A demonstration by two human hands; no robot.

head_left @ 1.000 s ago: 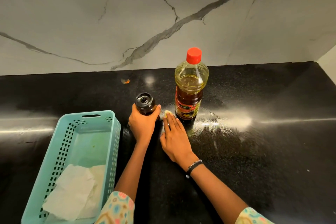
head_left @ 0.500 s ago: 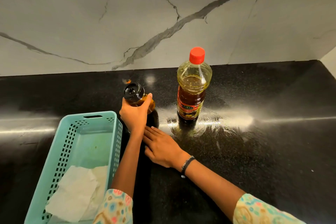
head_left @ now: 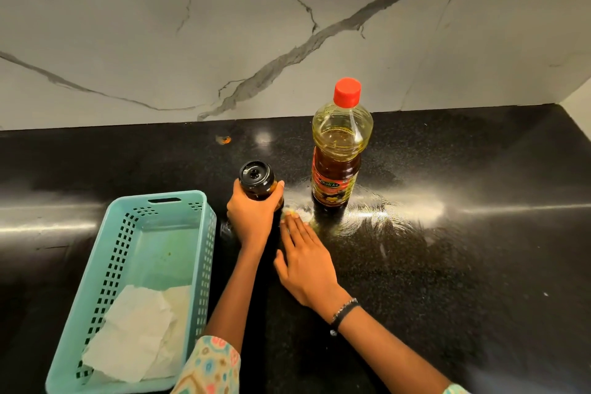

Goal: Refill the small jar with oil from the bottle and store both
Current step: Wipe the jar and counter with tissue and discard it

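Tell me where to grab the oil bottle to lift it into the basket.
Grip the oil bottle around the narrow labelled waist, coming from the right with the right hand. It stands upright, capped, and the left hand with the small jar crowds its left side.

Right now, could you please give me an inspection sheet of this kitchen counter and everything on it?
Surface: black counter, glossy, with smear marks around the bottle's base.
Job's things: small jar with black lid on, held; oil bottle upright, red cap on, partly full.
Clutter: teal basket with crumpled white paper inside; small orange speck near the wall.
Hands: left hand grips the jar; right hand lies flat on the counter, fingertips on something small and pale.
Cables: nothing seen.
Surroundings: marble-look wall behind.
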